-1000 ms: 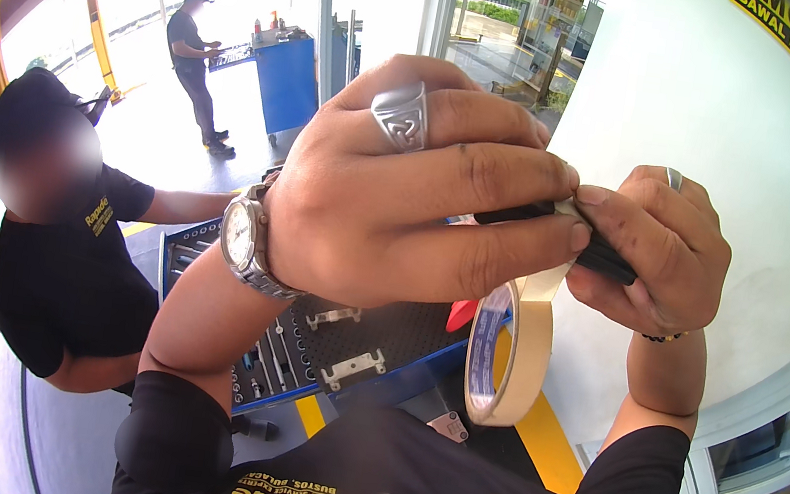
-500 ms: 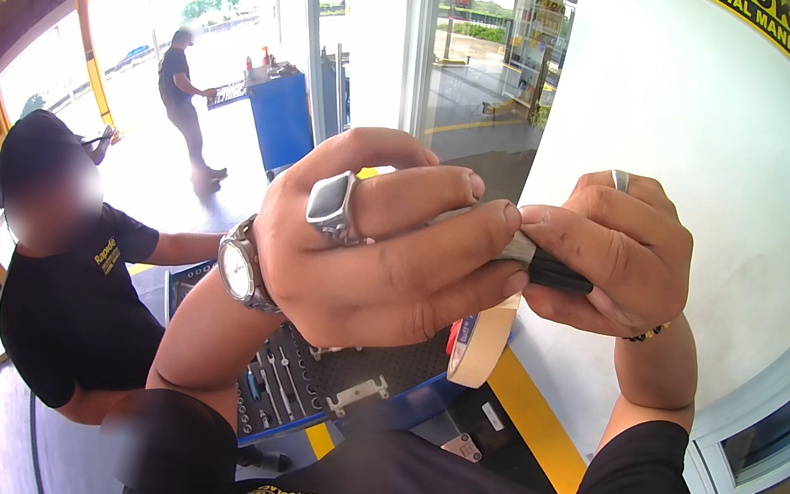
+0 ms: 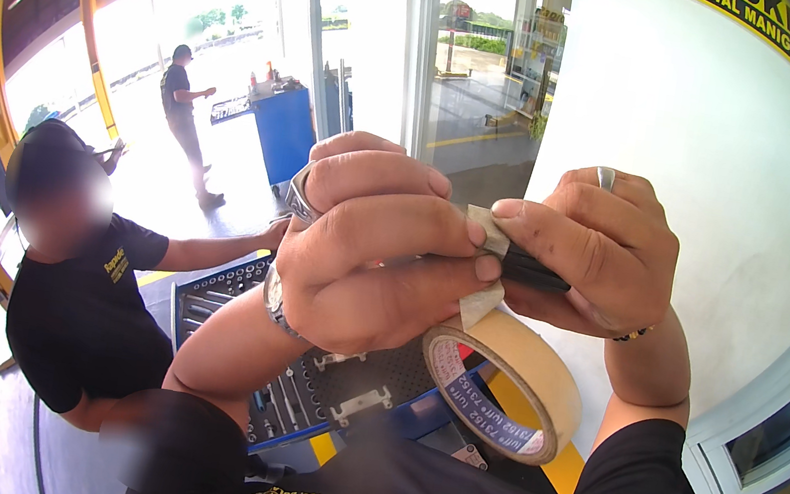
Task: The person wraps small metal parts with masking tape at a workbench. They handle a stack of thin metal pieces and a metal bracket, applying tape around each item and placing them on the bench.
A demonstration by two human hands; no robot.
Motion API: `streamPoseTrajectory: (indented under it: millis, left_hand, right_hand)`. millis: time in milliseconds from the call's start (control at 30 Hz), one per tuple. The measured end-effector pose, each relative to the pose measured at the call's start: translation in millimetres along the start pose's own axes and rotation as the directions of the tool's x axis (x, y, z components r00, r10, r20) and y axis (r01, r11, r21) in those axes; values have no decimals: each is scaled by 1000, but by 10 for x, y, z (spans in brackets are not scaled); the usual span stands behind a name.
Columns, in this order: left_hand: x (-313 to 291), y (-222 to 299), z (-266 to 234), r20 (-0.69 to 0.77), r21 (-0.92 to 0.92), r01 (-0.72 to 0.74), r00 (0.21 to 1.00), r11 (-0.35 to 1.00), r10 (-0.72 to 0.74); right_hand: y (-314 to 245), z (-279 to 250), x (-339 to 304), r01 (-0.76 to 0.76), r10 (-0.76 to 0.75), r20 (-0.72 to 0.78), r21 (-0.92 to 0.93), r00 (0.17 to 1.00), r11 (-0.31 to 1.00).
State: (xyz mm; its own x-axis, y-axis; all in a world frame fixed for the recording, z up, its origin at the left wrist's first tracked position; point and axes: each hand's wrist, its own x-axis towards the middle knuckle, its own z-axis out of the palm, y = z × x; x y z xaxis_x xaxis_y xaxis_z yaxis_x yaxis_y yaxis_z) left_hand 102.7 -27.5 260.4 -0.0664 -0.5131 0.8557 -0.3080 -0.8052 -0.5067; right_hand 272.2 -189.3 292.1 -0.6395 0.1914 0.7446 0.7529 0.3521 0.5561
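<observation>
In the head view, both hands are close together at chest height, in front of the chest and above the tool tray. The right hand [image 3: 592, 249] is closed around a slim black piece [image 3: 535, 271], its thumb tip against a cream tape strip [image 3: 482, 305] at the piece's left part. The left hand [image 3: 369, 253] has its fingertips clamped on that strip. The black piece lies nearly level, its long axis running left to right and dipping slightly at the right; fingers hide both ends, so I cannot tell which end is the tip. The strip crosses it steeply, one end standing above the fingers and the other leading down to the tape roll [image 3: 539, 368], which hangs tilted with its hole toward the camera.

Below, the tool tray [image 3: 408, 370] has a dark dotted mat carrying a pale metal bracket [image 3: 360, 406], with wrenches and sockets [image 3: 288, 399] at its left. A co-worker [image 3: 88, 275] stands to the left, an arm stretched to the tray's far edge; another person [image 3: 182, 106] stands farther off near a blue cart [image 3: 279, 135]. A yellow frame [image 3: 92, 33] rises at the left, a glass door [image 3: 489, 78] lies ahead, and a white wall [image 3: 683, 136] fills the right.

Half a second ago the roll hung nearly edge-on; now it is swung right with its printed core showing. The left hand has turned, so its big ring [image 3: 299, 195] shows side-on, and more of the strip is exposed.
</observation>
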Motion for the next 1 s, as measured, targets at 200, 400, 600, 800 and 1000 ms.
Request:
streamPoseTrajectory:
  millis: [200,400,600,800,1000]
  left_hand:
    - [-115,3,23,-13,-149,85,996,985,-88]
    - [-160,113,-41,79,-213,347,938,913,-338]
    - [-523,156,197,17,-573,450,843,686,-538]
    - [-594,602,316,231,-928,361,379,-87,-896]
    - [-1021,928,551,304,-952,34,226,-304,-925]
  right_hand:
    - [29,58,30,121,-122,-29,-21,992,992]
    - [20,104,-35,144,-145,-10,-81,989,986]
    - [-19,184,-138,130,-130,6,23,991,991]
    - [-119,358,-282,88,-88,-3,33,996,996]
    - [-403,818,-596,-44,42,-34,-36,999,998]
